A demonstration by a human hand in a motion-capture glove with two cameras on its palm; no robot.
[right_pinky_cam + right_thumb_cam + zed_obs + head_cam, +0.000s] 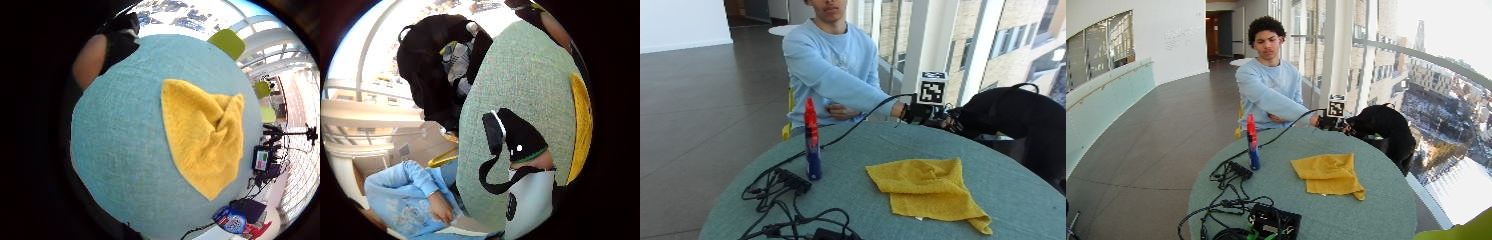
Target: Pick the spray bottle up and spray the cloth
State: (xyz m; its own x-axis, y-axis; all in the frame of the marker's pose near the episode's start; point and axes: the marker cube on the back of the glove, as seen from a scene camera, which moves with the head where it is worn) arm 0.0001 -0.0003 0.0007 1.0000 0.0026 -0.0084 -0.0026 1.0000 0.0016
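Observation:
A spray bottle (812, 142) with a red top and blue base stands upright on the left part of the round teal table (859, 150). A crumpled yellow cloth (927, 188) lies flat right of the middle; the little finger side palm view shows this cloth (205, 140) spread on the teal surface. My gloved right hand (927, 115) hovers over the table's far edge, well beyond both bottle and cloth, fingers relaxed and holding nothing. The bare left hand (838, 111) rests against the person's body. In the wide outside view the bottle (1252, 142) stands left of the cloth (1329, 175).
Black cables and a power strip (792, 181) lie on the table in front of the bottle. A black box with more cables (1276, 220) sits at the near edge. A black bag (1016, 117) stands just beyond the table, right of my hand.

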